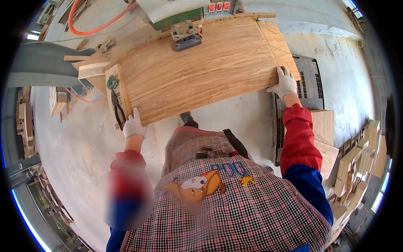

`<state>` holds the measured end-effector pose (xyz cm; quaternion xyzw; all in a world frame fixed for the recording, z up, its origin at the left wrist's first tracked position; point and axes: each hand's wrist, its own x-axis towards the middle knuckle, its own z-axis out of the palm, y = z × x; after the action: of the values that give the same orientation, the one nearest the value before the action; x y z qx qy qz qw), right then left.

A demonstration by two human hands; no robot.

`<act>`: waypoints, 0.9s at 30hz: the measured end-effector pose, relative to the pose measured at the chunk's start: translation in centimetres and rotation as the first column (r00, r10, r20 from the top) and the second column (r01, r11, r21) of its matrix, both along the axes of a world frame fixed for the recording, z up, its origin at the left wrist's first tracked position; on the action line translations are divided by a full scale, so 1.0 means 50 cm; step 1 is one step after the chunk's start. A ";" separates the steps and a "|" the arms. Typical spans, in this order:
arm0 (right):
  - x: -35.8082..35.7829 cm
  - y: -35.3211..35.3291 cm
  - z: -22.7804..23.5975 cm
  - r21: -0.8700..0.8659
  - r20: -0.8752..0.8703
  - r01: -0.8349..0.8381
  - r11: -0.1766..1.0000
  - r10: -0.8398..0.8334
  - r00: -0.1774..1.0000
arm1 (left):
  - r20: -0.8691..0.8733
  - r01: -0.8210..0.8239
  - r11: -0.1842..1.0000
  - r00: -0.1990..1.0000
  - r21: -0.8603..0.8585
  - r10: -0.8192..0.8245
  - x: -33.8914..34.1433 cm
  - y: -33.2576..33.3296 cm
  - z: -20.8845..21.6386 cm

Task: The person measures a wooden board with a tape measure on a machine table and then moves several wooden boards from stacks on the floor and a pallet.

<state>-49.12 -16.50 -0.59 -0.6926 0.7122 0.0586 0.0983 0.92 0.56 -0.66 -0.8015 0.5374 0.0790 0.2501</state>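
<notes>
A wide, pale wooden board [201, 71] with a wavy grain lies in front of me, its far edge reaching under a machine's dark metal block [186, 37]. At its near left corner my left hand [134, 126], in a white glove, grips the edge. My right hand [286, 83], gloved too, is closed on the near right corner, fingers on top; the undersides of both grips are hidden. Just beyond my left hand, pliers [118, 110] with dark handles rest on a narrow wooden ledge [122, 90], beside a green lump [112, 82].
Behind the board stands the green machine [178, 19] with a panel of red switches [219, 7]. An orange hose [72, 21] loops at far left. Wood offcuts [93, 69] lie left. A black plastic pallet [311, 80] and stacked wood pieces [357, 161] are at right.
</notes>
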 end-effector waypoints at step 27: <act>-0.002 0.007 0.005 0.015 -0.016 -0.015 1.000 0.015 1.000 | 0.015 0.019 0.999 1.000 -0.046 -0.019 0.020 0.009 -0.024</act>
<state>-49.23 -16.17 -0.35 -0.6966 0.7074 0.0701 0.0975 1.93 1.01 -1.87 -0.8025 0.5448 0.0583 0.2362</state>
